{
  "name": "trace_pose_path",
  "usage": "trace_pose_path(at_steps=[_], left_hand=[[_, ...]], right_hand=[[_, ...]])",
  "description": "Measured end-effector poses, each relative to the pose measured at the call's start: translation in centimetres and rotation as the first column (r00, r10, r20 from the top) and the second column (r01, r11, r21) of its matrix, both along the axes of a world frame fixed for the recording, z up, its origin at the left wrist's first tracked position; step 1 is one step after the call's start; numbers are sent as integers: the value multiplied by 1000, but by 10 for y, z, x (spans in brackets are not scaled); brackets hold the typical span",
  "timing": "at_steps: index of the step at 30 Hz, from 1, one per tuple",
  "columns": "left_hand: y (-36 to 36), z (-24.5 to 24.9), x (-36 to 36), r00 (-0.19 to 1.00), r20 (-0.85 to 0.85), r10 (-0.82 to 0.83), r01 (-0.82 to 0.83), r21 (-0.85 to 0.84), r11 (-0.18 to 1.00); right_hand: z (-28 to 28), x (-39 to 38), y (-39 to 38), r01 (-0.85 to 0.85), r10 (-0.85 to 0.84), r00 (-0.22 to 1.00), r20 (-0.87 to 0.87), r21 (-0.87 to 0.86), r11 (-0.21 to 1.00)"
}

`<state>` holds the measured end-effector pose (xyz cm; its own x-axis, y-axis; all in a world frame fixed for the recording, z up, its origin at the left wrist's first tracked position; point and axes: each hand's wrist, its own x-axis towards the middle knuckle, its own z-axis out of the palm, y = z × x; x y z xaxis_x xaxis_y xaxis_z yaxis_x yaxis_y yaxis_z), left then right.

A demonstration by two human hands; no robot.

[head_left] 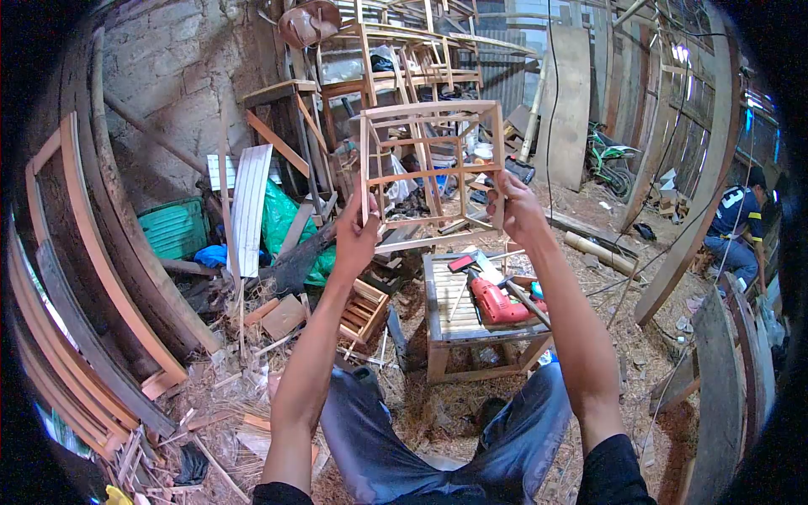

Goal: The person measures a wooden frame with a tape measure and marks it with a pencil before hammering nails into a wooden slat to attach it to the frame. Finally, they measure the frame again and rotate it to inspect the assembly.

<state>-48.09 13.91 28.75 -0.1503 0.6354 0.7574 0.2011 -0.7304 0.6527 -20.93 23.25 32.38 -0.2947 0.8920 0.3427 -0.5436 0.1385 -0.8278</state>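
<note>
Between my two raised hands is a small wooden frame (429,179), box-like, made of thin strips with open sides. My left hand (358,227) is closed round its lower left upright. My right hand (517,207) grips the lower right upright, fingers curled behind the wood. Below the frame stands a low slatted wooden table (446,295). On it lies a red power drill (498,300), with a small red and black item (462,263) and other tools beside it that I cannot make out clearly.
A slatted wooden crate (364,311) sits on the littered ground left of the table. Curved wooden frames (80,244) lean at the far left. Near a green sack (282,223) stand white boards (252,202). Another person (738,220) crouches at the right, beyond a slanting post (686,210).
</note>
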Motion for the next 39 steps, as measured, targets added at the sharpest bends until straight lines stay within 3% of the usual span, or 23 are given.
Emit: trace_pose_path(at_steps=[3,10,13,22,24,33,34,36,39], left_hand=[[1,0,3,1000,-12,0,0,-21,1000],[3,6,14,999,38,9,-9,-1,1000],[4,8,15,999,19,46,-47,42,998],[8,6,15,995,97,-15,11,40,999],[7,8,15,994,100,34,-30,-41,999],[10,5,9,982,172,75,-82,34,996],[12,6,11,982,174,70,-77,33,996],[16,10,13,894,440,-87,96,1,995],[21,16,9,937,344,-63,105,-105,989]], right_hand=[[1,3,2,-22,23,998,-60,27,999],[-3,9,-3,37,-36,999,-15,77,996],[-8,12,-1,-31,32,999,-16,109,994],[-7,13,-4,11,-7,999,-37,98,995],[-7,11,-2,30,-25,999,-40,110,993],[-18,12,-4,34,-31,999,-28,113,993],[-20,13,-2,38,-36,999,-26,111,993],[-24,11,5,24,-21,999,-27,129,991],[-28,14,10,-45,46,999,-9,107,993]])
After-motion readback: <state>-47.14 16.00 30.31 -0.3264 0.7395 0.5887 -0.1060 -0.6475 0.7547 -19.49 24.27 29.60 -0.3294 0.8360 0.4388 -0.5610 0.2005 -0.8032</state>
